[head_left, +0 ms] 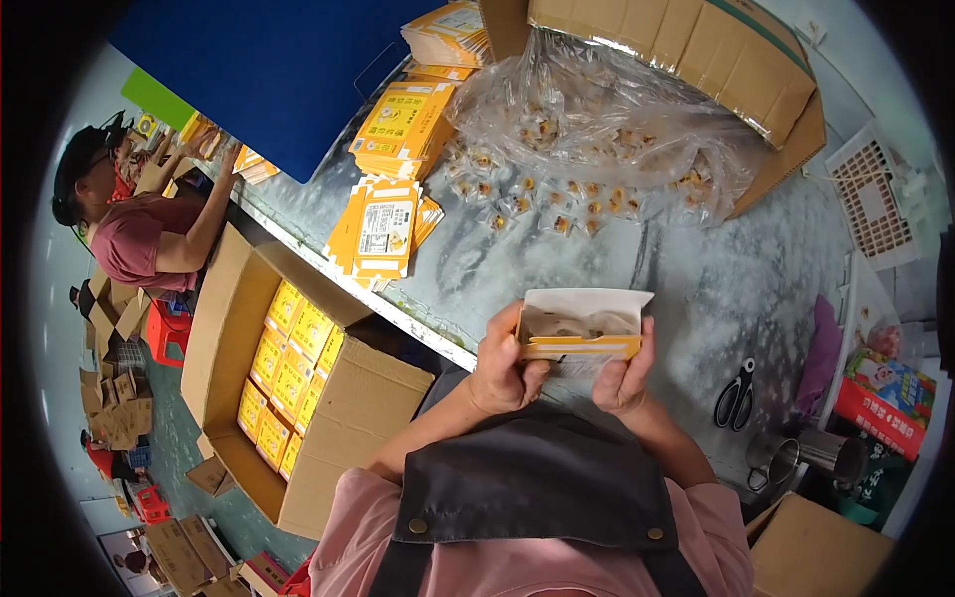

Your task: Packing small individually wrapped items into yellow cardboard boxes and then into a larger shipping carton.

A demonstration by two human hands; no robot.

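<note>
Between my two hands is a small orange-and-white carton, its top flap raised and its mouth showing a greyish inside that I cannot make out clearly. My left hand grips the carton's left end, thumb at the front. At the right end, my right hand presses the side with its fingers. Beyond the carton, small clear-wrapped pieces lie scattered on the grey tabletop. They spill from a clear plastic bag inside a tipped cardboard box.
Flat orange cartons lie stacked at the table's left edge. A large cardboard box of filled yellow cartons stands left of me. Scissors, metal cups and a plastic basket are on the right. A co-worker works at far left.
</note>
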